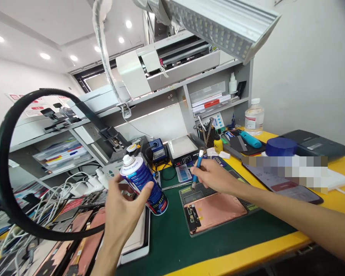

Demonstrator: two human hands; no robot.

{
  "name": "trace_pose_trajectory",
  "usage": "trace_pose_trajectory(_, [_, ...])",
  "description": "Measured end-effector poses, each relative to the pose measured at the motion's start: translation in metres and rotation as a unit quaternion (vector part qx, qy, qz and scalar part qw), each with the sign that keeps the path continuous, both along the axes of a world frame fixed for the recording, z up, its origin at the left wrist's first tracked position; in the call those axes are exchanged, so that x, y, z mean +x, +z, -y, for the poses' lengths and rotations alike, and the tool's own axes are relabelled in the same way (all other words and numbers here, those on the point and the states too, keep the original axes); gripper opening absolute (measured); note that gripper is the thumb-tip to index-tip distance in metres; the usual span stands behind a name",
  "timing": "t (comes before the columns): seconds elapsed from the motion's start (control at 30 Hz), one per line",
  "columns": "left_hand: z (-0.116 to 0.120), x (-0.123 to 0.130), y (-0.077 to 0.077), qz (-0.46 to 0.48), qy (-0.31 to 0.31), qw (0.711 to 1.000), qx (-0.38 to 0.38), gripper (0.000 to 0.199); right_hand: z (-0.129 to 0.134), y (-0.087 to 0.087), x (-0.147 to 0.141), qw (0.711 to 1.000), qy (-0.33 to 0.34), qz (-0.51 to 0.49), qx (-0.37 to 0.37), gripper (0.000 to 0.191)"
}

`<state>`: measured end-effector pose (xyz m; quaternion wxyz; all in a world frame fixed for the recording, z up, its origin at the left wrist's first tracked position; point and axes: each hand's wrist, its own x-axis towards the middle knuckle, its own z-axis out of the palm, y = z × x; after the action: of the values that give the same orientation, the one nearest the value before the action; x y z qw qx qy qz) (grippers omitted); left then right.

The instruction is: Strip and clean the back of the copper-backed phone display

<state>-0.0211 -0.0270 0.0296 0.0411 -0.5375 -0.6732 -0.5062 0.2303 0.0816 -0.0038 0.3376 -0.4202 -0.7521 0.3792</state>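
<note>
My left hand (pixel 126 207) is wrapped around a blue spray can (pixel 153 191) with a white top, held tilted above the left part of the green mat (pixel 169 245). In my right hand (pixel 209 174) is a brush (pixel 197 168) with a blue handle and metal-coloured ends, pinched between thumb and fingers. Its lower end points down at the far left part of a perforated dark plate (pixel 186 199). On that plate lies a copper-coloured display panel (pixel 221 211) with a dark circuit strip along its left side. Whether the brush touches the plate is unclear.
Left of me are stacked copper-backed panels (pixel 83 234), tangled white cables (pixel 46 199) and a black curved arm (pixel 2 153). A hot plate (pixel 182 149) and blue soldering station (pixel 158 149) stand behind. A phone-like screen (pixel 284 184) and clear bottle (pixel 254 117) are right. A lamp (pixel 218 27) hangs overhead.
</note>
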Motion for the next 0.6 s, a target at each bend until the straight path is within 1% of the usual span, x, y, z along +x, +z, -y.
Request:
trace_pose_trajectory(0.07, [-0.002, -0.002, -0.001, -0.025, 0.007, 0.995, -0.096, 0.059, 0.001, 0.0, 0.0, 1.0, -0.002, 0.007, -0.004, 0.031])
trace_pose_trajectory(0.1, [-0.003, -0.002, -0.001, -0.033, 0.004, 0.992, -0.124, 0.055, 0.002, 0.001, 0.0, 1.0, -0.004, 0.012, -0.006, 0.031])
trace_pose_trajectory(0.17, [-0.004, -0.004, 0.001, -0.034, -0.01, 0.989, -0.146, 0.053, 0.002, 0.0, 0.0, 1.0, -0.009, 0.021, -0.009, 0.03])
trace_pose_trajectory(0.27, [-0.005, -0.007, 0.008, -0.033, -0.03, 0.987, -0.152, 0.056, 0.0, 0.0, -0.001, 0.999, -0.014, 0.031, -0.015, 0.028])
trace_pose_trajectory(0.37, [-0.013, -0.007, 0.02, -0.032, -0.034, 0.99, -0.13, 0.058, -0.002, -0.001, -0.001, 0.999, -0.013, 0.036, -0.019, 0.027])
trace_pose_trajectory(0.43, [-0.026, -0.004, 0.03, -0.033, -0.027, 0.993, -0.107, 0.058, -0.003, -0.003, 0.0, 0.999, -0.012, 0.037, -0.021, 0.027])
trace_pose_trajectory(0.5, [-0.045, 0.0, 0.035, -0.035, -0.028, 0.995, -0.094, 0.059, -0.004, -0.005, 0.001, 0.999, -0.01, 0.036, -0.021, 0.028])
trace_pose_trajectory(0.53, [-0.055, 0.003, 0.035, -0.038, -0.027, 0.995, -0.091, 0.059, -0.005, -0.006, 0.001, 0.999, -0.008, 0.035, -0.019, 0.028])
trace_pose_trajectory(0.6, [-0.073, 0.009, 0.029, -0.048, -0.03, 0.994, -0.09, 0.056, -0.006, -0.007, 0.001, 0.999, -0.001, 0.031, -0.015, 0.028])
